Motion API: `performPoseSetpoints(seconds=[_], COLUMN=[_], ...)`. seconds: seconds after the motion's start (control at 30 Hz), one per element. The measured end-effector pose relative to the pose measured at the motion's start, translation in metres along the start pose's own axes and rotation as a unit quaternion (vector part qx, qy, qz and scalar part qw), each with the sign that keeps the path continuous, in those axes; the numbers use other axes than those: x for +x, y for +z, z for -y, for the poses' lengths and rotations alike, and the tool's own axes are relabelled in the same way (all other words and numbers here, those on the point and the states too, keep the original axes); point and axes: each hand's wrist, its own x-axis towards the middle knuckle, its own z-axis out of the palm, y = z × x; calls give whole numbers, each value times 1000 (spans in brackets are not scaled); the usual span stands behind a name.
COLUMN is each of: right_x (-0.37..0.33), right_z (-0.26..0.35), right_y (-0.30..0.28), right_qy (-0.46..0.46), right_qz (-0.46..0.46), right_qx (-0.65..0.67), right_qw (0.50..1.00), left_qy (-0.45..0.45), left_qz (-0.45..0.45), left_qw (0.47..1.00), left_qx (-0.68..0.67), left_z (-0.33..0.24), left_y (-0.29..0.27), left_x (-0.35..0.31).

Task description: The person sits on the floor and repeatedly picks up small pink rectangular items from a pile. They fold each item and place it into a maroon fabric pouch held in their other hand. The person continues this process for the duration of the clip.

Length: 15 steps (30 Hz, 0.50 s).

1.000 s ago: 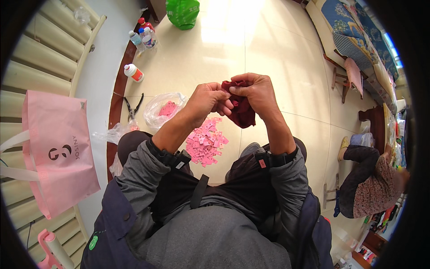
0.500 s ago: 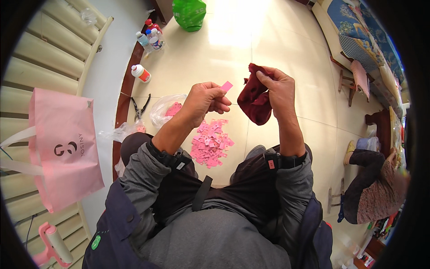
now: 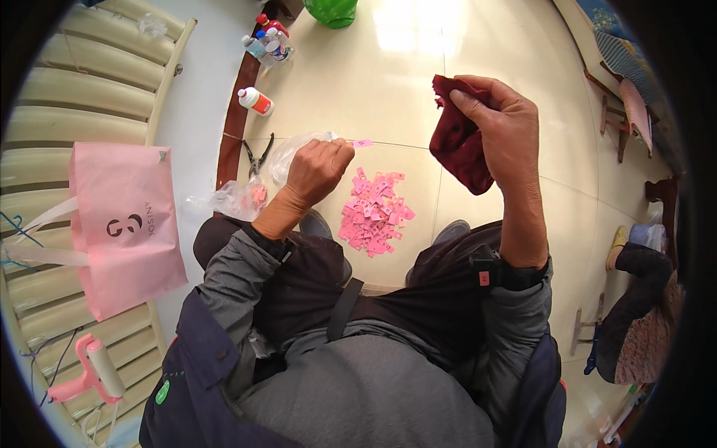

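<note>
Between the fingertips of my left hand [image 3: 317,170] is a small pink paper tag [image 3: 362,143]; the fingers are closed on it. My right hand [image 3: 502,127] pinches the upper edge of a dark red cloth [image 3: 461,142], which hangs down from the thumb and fingers. Lower and between the two hands, a loose heap of pink tags [image 3: 376,213] lies on the floor in front of my feet. Just behind my left hand is a clear plastic bag [image 3: 293,155], partly hidden by it.
Black-handled pliers [image 3: 258,154] and another plastic bag [image 3: 228,198] lie at the left wall. Several bottles [image 3: 267,46] and a white-red bottle [image 3: 255,101] stand farther off. A pink tote bag [image 3: 131,224] rests on the slatted bench [image 3: 89,82]. Another person [image 3: 642,313] sits at right.
My left hand has turned palm down and shifted slightly left with the tag. My right hand has moved up and to the right, carrying the cloth. The view has shifted too.
</note>
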Motion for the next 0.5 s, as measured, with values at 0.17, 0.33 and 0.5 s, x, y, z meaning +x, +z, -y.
performPoseSetpoints(seconds=[0.17,0.33,0.5], right_x=[-4,-4,-6], right_z=[3,1,-1], right_y=[-8,-15,-20], right_qy=[5,0,15], right_qz=[-1,10,13], right_qx=[-7,-7,-25], right_qw=[1000,1000,999], left_qy=[-25,-342,-660], left_qz=[39,175,216], left_qw=[999,923,699], left_qx=[13,-23,-170], left_z=[4,45,100], left_y=[5,54,92], left_x=[-13,-53,-123])
